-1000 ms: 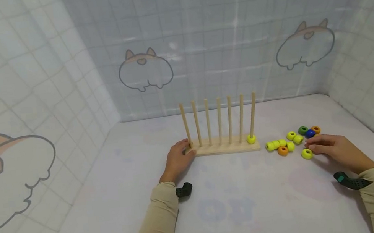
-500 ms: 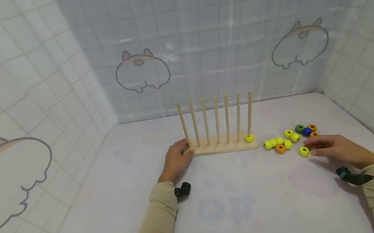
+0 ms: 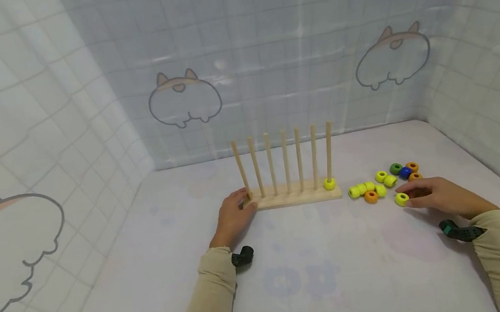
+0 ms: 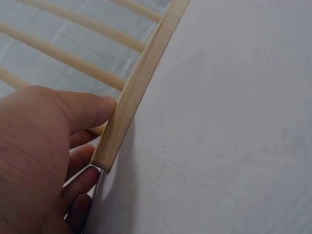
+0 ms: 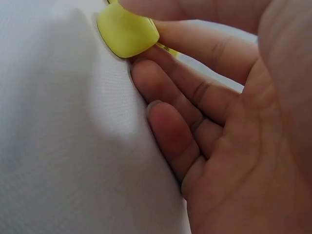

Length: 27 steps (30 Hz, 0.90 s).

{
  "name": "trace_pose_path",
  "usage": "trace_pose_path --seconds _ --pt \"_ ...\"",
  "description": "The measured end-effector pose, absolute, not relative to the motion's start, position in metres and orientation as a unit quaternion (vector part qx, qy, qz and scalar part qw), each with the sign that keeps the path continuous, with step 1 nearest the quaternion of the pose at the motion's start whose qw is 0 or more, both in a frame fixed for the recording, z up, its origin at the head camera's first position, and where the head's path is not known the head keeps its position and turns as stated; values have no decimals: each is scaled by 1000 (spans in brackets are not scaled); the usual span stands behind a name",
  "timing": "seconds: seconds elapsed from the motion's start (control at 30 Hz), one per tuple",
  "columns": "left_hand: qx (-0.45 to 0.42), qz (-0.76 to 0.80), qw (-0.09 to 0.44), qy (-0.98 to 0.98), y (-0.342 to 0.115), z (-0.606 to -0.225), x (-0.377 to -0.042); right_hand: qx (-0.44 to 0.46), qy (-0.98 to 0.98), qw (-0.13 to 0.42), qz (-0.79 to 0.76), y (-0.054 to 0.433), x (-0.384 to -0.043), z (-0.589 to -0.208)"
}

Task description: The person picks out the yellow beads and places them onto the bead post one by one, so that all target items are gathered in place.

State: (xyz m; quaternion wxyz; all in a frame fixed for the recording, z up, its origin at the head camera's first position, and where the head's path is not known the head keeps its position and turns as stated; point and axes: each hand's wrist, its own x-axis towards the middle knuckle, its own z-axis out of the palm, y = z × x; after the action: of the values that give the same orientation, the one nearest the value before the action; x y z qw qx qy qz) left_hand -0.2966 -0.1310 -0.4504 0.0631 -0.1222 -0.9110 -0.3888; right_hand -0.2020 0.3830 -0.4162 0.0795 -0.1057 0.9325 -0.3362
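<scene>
A wooden peg rack (image 3: 292, 198) has several upright pegs in a row, with one yellow bead (image 3: 329, 184) at the foot of the rightmost peg. My left hand (image 3: 233, 214) holds the rack's left end; in the left wrist view the thumb (image 4: 100, 109) lies against the base (image 4: 127, 100) and the fingers reach behind it. At the right, my right hand (image 3: 440, 197) pinches a loose yellow bead (image 3: 401, 199) low at the tabletop. In the right wrist view that yellow bead (image 5: 126, 33) sits between thumb and forefinger, the other fingers bent near the cloth.
Between the rack and my right hand lie several yellow beads (image 3: 362, 189) and an orange bead (image 3: 371, 197). Behind that hand are a green bead (image 3: 396, 168), a blue bead (image 3: 405, 173) and two orange ones. A pale cloth (image 3: 289, 254) covers the table; tile-patterned walls enclose it.
My right hand has shifted from behind the nearest yellow bead to around it, thumb and forefinger now on it. The head view has drifted slightly; the left hand stays on the rack.
</scene>
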Motion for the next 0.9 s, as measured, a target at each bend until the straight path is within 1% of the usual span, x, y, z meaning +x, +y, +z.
trace_pose_path --seconds 0.43,0.9 --pt "-121 -387 62 -912 -131 -451 -295 -95 937 55 -332 373 -208 -425" --pt "-130 -393 65 -908 -131 -451 -297 -46 948 18 -315 365 -211 -427"
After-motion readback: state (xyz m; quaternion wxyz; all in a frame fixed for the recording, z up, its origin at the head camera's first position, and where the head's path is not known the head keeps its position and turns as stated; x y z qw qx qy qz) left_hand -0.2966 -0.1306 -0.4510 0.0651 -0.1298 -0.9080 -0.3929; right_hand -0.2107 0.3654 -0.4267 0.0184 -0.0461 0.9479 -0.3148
